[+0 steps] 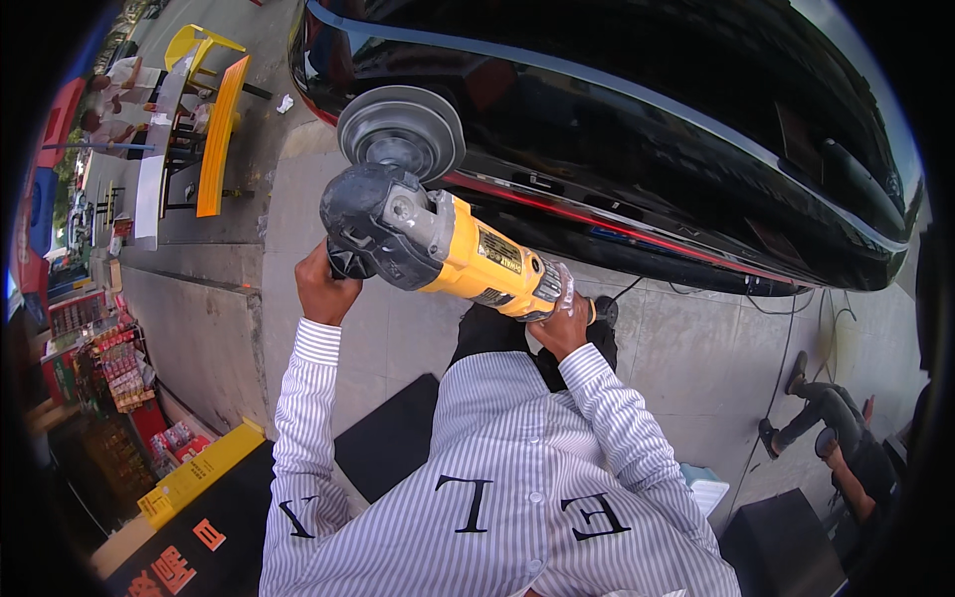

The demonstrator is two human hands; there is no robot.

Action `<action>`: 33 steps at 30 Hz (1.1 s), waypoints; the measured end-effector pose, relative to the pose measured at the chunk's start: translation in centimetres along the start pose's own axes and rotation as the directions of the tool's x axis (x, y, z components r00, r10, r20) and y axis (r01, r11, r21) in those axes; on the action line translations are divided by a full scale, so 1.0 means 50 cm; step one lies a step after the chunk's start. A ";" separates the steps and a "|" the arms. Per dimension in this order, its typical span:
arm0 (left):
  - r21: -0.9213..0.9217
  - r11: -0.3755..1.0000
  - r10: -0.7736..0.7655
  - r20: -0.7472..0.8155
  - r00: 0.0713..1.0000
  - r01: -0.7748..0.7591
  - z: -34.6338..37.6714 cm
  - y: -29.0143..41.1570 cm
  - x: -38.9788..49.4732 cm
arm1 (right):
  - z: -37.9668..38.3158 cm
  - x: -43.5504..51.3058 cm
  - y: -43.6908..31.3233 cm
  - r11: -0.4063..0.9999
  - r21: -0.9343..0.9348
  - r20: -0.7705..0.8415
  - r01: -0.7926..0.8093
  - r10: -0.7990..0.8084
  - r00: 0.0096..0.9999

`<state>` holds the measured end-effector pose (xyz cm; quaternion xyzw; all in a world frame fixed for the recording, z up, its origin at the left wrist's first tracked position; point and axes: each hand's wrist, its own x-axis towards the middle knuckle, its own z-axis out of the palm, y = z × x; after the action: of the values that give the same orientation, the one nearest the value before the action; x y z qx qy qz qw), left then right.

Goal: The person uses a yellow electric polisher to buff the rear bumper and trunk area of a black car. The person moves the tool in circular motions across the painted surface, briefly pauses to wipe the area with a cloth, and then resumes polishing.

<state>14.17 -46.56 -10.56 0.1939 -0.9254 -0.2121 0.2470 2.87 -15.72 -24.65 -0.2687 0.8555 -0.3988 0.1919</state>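
Note:
Both my hands hold a yellow and black DeWalt rotary polisher (485, 257), raised in front of my body. My left hand (325, 287) grips the black handle at the side of its head. Around the rear of the yellow housing my right hand (563, 322) is closed. A round grey pad (403, 134) sits at the far end of the tool. Beyond it is a glossy black car (597, 127) with a red light strip (589, 222). In this view the pad overlaps the car's end; whether they touch I cannot tell.
A cable (780, 380) crosses the tiled floor at the right, where a person (835, 418) sits low. Black mats or boxes (392, 436) lie near my body. A low wall (198, 328), an orange table (221, 138) and shelves of packaged goods (123, 366) stand at the left.

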 end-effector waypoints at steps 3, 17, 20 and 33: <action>0.028 0.999 -0.034 0.082 0.996 0.032 -0.030 0.018 0.027 | -0.009 -0.017 -0.005 0.998 0.061 -0.055 0.003 0.000 0.998; -0.110 0.836 0.530 0.419 0.738 -0.538 0.121 0.567 0.130 | -0.425 -0.384 0.101 0.888 0.239 -0.365 -0.393 0.457 0.811; -0.121 0.843 0.514 0.465 0.720 -0.524 0.090 0.532 0.150 | -0.436 -0.378 0.019 0.875 0.211 -0.303 -0.436 0.482 0.822; 0.048 0.975 0.172 0.449 0.877 -0.216 -0.214 -0.014 0.242 | -0.091 -0.051 -0.350 0.903 0.232 0.108 -0.361 0.345 0.933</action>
<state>10.39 -55.94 2.04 0.0584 -0.9811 -0.1799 0.0406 7.76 -20.92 -7.87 -0.0959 0.8267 -0.4526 0.3202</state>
